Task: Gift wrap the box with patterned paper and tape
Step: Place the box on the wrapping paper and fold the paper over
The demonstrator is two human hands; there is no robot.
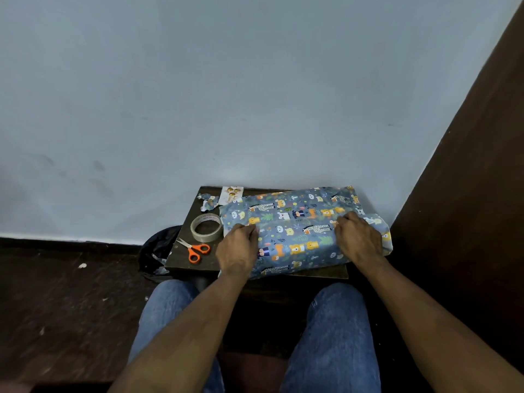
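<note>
**The paper could pop open before the tape goes on**

The box (295,234) sits on the small dark surface (181,259), covered in the animal paper (300,215). The left hand (236,248) and the right hand (358,236) both press down on top, fingers bent onto the paper where the edges seem to meet.

The tape (206,226) and the scissors (194,251) lie to the left. If one hand lets go to grab the tape, the paper may slip and loosen. The right end still looks puffy and could crumple.
</note>
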